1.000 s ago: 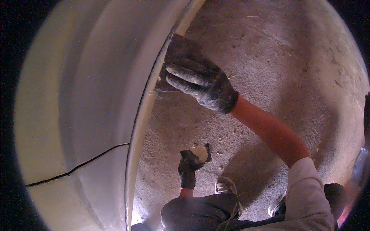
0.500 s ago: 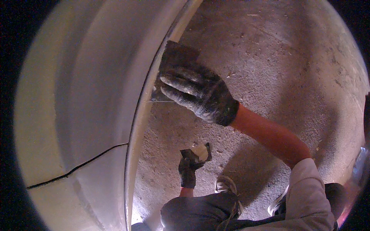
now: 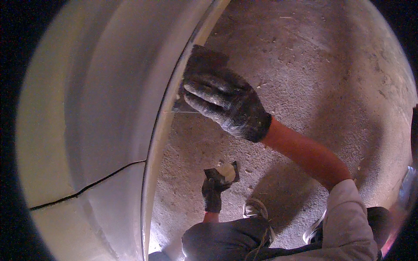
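Note:
My right hand (image 3: 228,102), in a worn dark glove, reaches to the rim of a large pale curved panel (image 3: 113,104). Its fingers lie nearly straight and together over a thin dark flat sheet (image 3: 207,58), which meets the panel's edge. The fingertips and thumb are partly hidden, so how they grip the sheet is unclear. Lower down, near my knee, my left hand (image 3: 212,193) wears a similar glove. It is closed on a small dark flat plate (image 3: 235,171) with a beige lump (image 3: 226,172) on top; what the lump is made of cannot be told.
A dark seam (image 3: 89,188) crosses the panel's lower part and runs to its edge strip (image 3: 157,130). Below lies a rough, dusty floor (image 3: 305,100) with small crumbs. My shoe (image 3: 255,209) and bent knee (image 3: 222,239) are close under my left hand.
My right hand and its dark sheet have shifted very slightly right and up along the panel's edge. My left hand has stayed almost still.

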Action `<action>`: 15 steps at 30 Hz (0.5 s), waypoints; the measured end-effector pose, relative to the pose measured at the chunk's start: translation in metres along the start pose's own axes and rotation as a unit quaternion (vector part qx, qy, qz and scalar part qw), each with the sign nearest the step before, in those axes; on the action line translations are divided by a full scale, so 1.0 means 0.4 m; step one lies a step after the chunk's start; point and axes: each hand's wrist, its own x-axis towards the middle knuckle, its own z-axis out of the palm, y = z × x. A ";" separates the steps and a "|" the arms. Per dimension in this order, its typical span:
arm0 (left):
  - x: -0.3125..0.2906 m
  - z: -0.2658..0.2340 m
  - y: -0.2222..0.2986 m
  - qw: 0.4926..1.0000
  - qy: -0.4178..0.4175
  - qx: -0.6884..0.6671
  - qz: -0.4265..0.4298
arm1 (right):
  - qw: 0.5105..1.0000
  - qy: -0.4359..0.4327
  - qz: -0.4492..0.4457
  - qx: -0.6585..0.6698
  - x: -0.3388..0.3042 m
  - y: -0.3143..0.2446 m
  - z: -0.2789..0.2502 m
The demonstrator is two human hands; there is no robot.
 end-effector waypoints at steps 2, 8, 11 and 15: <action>-0.002 0.006 0.002 1.000 -0.004 -0.024 -0.005 | 1.000 -0.004 0.018 -0.019 -0.006 0.000 -0.018; 0.006 0.003 -0.001 0.999 0.022 0.026 -0.008 | 0.989 0.069 0.113 -0.062 0.028 0.027 -0.035; 0.006 -0.009 -0.006 0.999 -0.015 0.031 0.011 | 0.987 0.100 0.108 -0.066 0.053 0.052 -0.024; 0.009 -0.029 -0.022 1.000 -0.009 0.010 0.000 | 0.990 0.065 0.112 -0.056 0.049 -0.013 -0.016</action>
